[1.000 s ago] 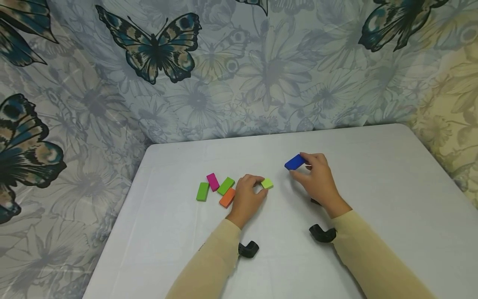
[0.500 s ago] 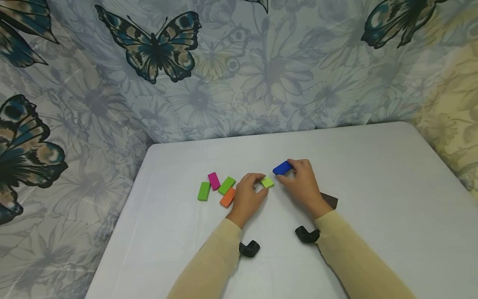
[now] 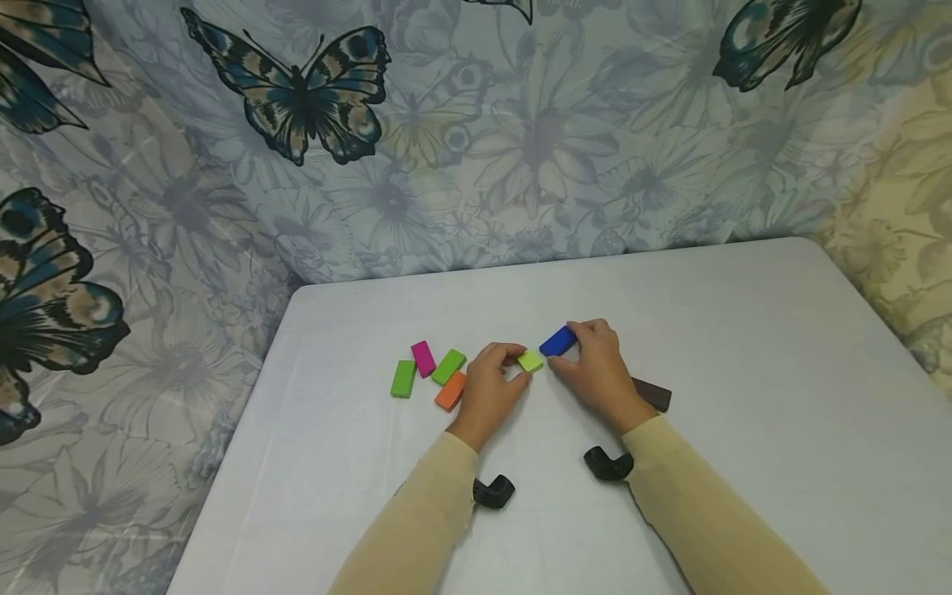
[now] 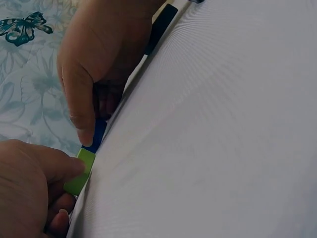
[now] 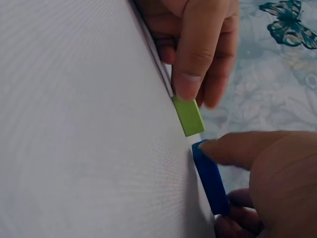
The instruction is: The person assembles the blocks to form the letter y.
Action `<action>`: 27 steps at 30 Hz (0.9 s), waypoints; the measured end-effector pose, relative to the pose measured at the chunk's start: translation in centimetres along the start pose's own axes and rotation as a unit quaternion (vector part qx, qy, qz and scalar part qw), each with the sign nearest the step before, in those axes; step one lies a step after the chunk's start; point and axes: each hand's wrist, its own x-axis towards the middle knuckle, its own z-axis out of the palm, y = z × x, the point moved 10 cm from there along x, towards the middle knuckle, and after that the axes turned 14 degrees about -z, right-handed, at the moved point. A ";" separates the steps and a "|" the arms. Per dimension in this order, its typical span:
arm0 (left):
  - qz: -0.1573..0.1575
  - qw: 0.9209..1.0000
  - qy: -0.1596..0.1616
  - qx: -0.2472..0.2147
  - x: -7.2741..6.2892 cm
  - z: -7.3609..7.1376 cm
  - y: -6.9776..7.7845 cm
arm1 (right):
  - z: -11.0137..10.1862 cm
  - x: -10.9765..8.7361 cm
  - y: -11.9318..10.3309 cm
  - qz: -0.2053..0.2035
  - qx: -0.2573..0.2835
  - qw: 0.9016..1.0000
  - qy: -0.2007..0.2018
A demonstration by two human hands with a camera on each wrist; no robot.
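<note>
Between thumb and fingers my left hand (image 3: 489,395) pinches a light green block (image 3: 530,361) on the white table, its left part covered by the fingertips. To its right, my right hand (image 3: 599,373) holds a blue block (image 3: 558,340) by its right side, thumb at the near edge and fingers at the far edge. In the right wrist view a narrow gap shows between the blue block (image 5: 210,177) and the light green block (image 5: 188,118). Partly behind my right wrist lies a dark brown block (image 3: 653,394).
Left of my left hand lie an orange block (image 3: 450,391), a green block (image 3: 449,366), a magenta block (image 3: 423,359) and another green block (image 3: 403,378). The white table (image 3: 327,496) ends at a butterfly-patterned cloth (image 3: 521,165) behind. Black wrist mounts (image 3: 608,464) hang under both sleeves.
My right hand has carried the blue block left and towards me, up near the light green block. More of the dark brown block shows now. My left hand stays in place on its block.
</note>
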 end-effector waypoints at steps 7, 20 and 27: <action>-0.020 1.000 -0.023 -0.005 0.0 0.1 -0.3 | -0.2 0.0 0.0 0.003 0.041 0.999 0.013; -0.022 1.000 -0.012 0.008 0.2 0.0 -0.3 | -0.3 0.1 -0.2 -0.017 0.045 0.999 0.025; -0.024 1.000 -0.018 0.006 0.0 0.1 -0.4 | -0.1 0.0 -0.1 -0.019 0.047 0.999 0.021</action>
